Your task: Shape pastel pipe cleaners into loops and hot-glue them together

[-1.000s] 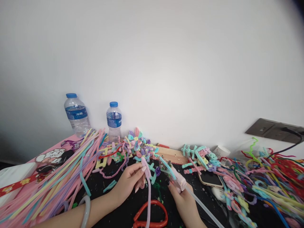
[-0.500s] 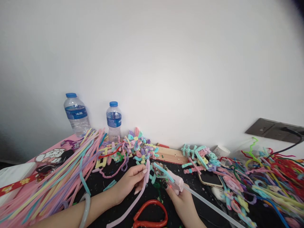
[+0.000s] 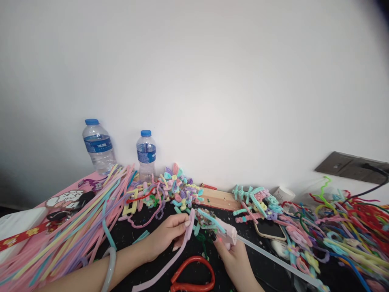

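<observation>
My left hand (image 3: 168,236) pinches a pale lilac pipe cleaner (image 3: 189,230) near its upper, folded-looking end. Its long tail curves down to the lower left. My right hand (image 3: 235,261) is wrapped round a pale pink hot glue gun (image 3: 230,232), whose front points left toward the lilac piece. A translucent glue stick (image 3: 273,257) sticks out of its back. Light blue pipe cleaner pieces (image 3: 214,222) lie about the gun's front, so the nozzle tip is hard to make out. Below, between my hands, are red-handled scissors (image 3: 194,259), with only the handles showing.
Loose pastel pipe cleaners (image 3: 91,215) fan out at left. Two water bottles (image 3: 97,144) (image 3: 146,154) stand by the wall. Finished pipe-cleaner flowers (image 3: 174,178) sit behind my hands. A phone (image 3: 270,229), a paper cup (image 3: 284,194) and a colourful pipe-cleaner heap (image 3: 361,219) lie right.
My left hand and the upper end of the lilac pipe cleaner have shifted slightly right and down. The glue gun has moved a little right, and its glue stick sits slightly higher.
</observation>
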`<state>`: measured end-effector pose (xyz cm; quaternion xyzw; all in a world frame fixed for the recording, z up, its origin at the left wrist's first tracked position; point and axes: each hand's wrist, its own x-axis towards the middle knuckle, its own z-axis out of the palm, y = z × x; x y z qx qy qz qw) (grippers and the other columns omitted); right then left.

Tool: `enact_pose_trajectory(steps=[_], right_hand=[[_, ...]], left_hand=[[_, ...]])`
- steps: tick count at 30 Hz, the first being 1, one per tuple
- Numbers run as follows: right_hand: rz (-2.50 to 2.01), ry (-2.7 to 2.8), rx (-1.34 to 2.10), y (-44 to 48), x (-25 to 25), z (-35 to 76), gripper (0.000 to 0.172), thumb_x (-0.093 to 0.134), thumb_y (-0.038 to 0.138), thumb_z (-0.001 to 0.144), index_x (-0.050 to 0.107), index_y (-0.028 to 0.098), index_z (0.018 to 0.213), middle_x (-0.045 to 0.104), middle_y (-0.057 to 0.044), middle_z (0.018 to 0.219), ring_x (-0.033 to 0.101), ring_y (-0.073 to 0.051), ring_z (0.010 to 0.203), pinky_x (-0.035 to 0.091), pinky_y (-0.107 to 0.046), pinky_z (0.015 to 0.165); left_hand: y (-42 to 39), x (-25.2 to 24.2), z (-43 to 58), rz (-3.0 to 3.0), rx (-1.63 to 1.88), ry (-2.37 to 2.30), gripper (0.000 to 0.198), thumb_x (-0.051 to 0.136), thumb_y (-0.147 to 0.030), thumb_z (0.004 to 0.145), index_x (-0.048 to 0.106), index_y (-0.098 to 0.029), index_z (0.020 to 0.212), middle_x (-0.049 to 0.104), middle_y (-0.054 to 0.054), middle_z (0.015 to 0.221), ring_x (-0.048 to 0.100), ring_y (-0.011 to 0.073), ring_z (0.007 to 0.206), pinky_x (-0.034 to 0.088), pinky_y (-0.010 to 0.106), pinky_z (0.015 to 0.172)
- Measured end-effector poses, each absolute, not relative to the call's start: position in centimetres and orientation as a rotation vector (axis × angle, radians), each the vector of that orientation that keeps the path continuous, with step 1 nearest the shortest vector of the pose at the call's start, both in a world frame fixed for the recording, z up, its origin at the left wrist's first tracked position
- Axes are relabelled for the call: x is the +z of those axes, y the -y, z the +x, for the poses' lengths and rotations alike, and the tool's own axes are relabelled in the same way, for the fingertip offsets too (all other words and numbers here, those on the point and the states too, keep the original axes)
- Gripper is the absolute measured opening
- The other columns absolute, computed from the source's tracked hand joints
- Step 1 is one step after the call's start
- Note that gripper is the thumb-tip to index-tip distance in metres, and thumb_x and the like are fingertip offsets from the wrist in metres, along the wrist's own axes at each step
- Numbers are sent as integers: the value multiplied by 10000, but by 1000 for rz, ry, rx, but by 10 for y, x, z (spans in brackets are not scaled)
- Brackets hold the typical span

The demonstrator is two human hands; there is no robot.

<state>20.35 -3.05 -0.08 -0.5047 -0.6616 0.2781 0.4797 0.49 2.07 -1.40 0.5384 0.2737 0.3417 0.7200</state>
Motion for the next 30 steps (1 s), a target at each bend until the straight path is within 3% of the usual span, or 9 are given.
enact_pose_trajectory(steps=[10,17,23,30], right_hand=[[-1279,1632,694,31,-3,204,294,528,342,836,703,146,968,744,-121,900,692,-276,837,545,-369,790],[-1278,1610,635,30,-3,205,284,561,420,822,718,183,822,702,-54,630,677,-271,704,565,-353,683],[-1283,1629,618,31,-4,205,323,533,439,836,712,171,856,681,-52,627,649,-239,630,556,-318,623],[-1257,1620,620,32,-3,205,298,542,431,829,700,202,723,606,-15,492,612,-226,553,541,-311,579]], left_hand=[[-20,-14,5,1179,759,-621,370,553,-478,830,471,-150,678,435,-50,555,315,50,411,216,188,373],[-20,-14,5,1155,744,-650,389,558,-502,818,445,-165,661,399,-67,528,295,52,410,200,200,390],[-20,-14,5,1133,761,-652,375,580,-496,802,457,-165,676,422,-56,543,304,56,417,197,197,388],[-21,-16,5,1128,768,-659,355,560,-475,824,458,-168,680,422,-55,533,311,64,428,199,193,392]])
